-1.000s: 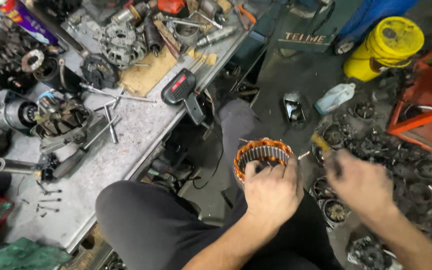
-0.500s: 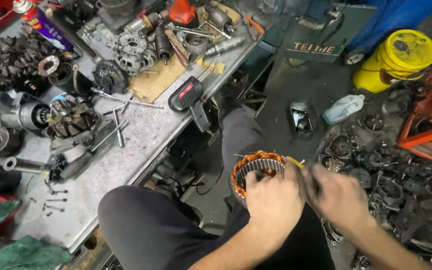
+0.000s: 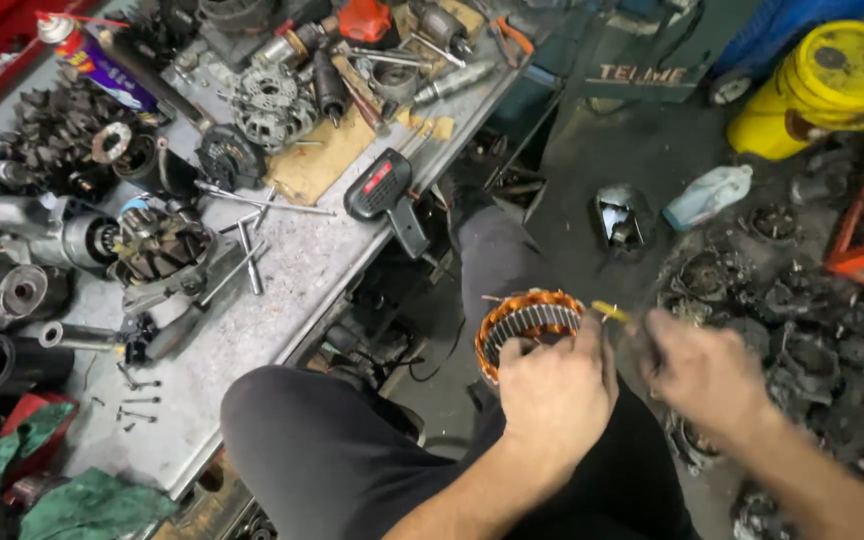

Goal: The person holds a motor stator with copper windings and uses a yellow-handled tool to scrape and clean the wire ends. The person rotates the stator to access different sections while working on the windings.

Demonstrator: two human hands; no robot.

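Nearest us, our left hand [image 3: 552,385] is clamped on the rim of the stator [image 3: 529,325] — a ring of copper windings round a ribbed steel core — held in the air above our lap, just right of our raised knee [image 3: 302,430]. Our right hand [image 3: 702,370] sits just beside it, blurred; its fingers look drawn together near a small yellow piece [image 3: 610,311] at the stator's edge, but we cannot tell whether they grip it.

What could go wrong: the stator hangs on one hand only, so a hard tug at the yellow piece could twist it loose, and it would fall among the metal parts on the floor [image 3: 802,330] and dent its windings. The thin leads at the rim could also bend or snap if pulled sideways.

Room is tight. The bench [image 3: 282,290] edge runs close on our left, with a black tool [image 3: 384,195] overhanging it near the knee — a careless elbow could knock it off. To the right the floor is crowded with housings. Farther off stand a plastic bottle [image 3: 707,195] and a yellow drum [image 3: 822,85]; the only open room is the dark strip of floor ahead.
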